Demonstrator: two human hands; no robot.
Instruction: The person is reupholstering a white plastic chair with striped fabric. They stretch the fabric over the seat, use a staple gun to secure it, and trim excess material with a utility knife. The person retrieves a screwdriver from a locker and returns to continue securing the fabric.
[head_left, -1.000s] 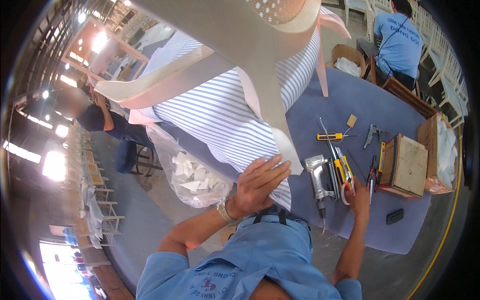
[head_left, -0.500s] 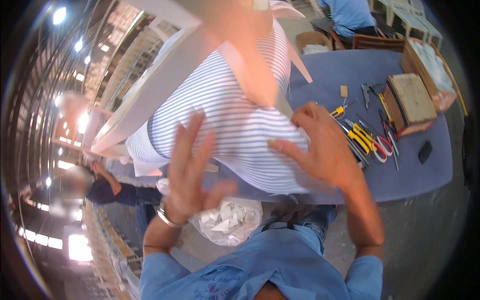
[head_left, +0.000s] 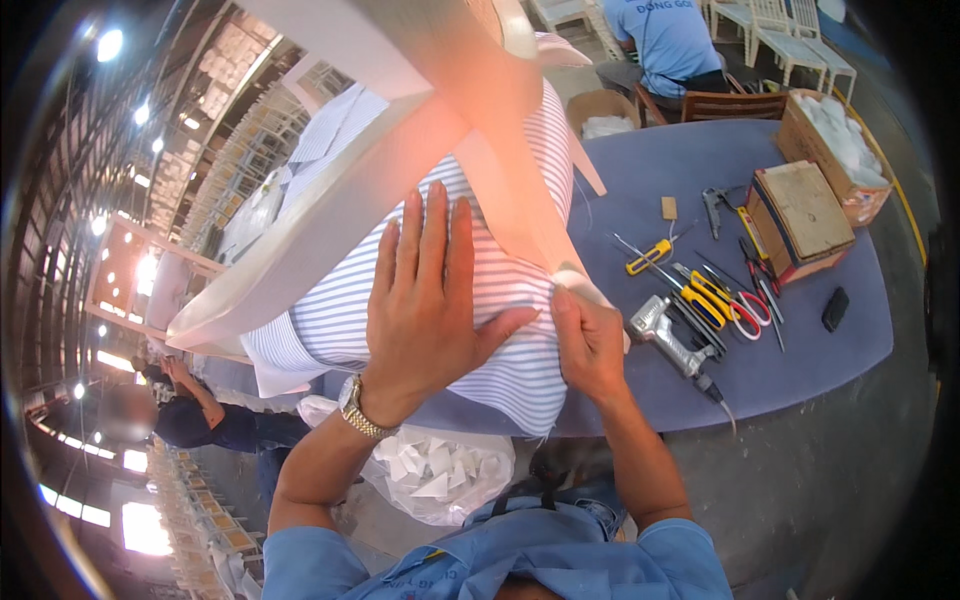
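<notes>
A pale wooden chair frame (head_left: 290, 250) lies tilted in front of me, with white fabric with blue stripes (head_left: 345, 325) over its padded part. My left hand (head_left: 430, 310) rests flat on this fabric, its fingers stretched out and the thumb spread toward my right hand. Beside a wooden leg, my right hand (head_left: 592, 345) is closed on the fabric, thumb on top; a loose frayed flap hangs below it. Close to the right hand lies a silver staple gun (head_left: 672, 335) with a hose.
The blue-covered table (head_left: 620, 205) holds a yellow-handled screwdriver (head_left: 650, 257), scissors (head_left: 748, 315), a cardboard box (head_left: 805, 220) and a black object (head_left: 837, 308). A plastic bag of white scraps (head_left: 440, 470) stands below the table edge. One person (head_left: 665, 45) sits beyond the table; another (head_left: 240, 420) is at left.
My left hand has come down flat onto the fabric. The right hand has closed on the fabric by the frame. The staple gun beside it is now uncovered.
</notes>
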